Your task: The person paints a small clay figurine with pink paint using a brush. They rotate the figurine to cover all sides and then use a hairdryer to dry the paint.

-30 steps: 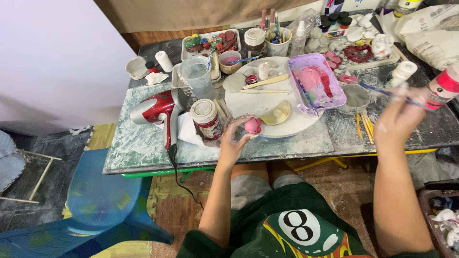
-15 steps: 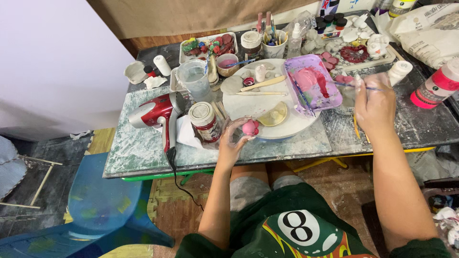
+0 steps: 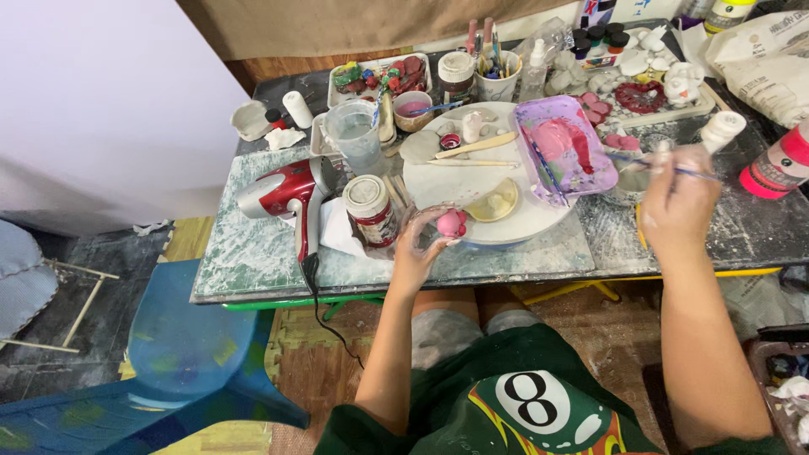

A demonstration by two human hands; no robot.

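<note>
Pink figurine [image 3: 451,223]: small, painted, pinched in fingertips of left hand [image 3: 419,253] over table's front edge [image 3: 506,274], beside white round board [image 3: 472,181]. Right hand [image 3: 678,202] fingers closed on thin paintbrush [image 3: 666,167] near purple tray [image 3: 563,160]. Risk, judged: wet paint smears under fingertips; 1 slip drops it.
</note>
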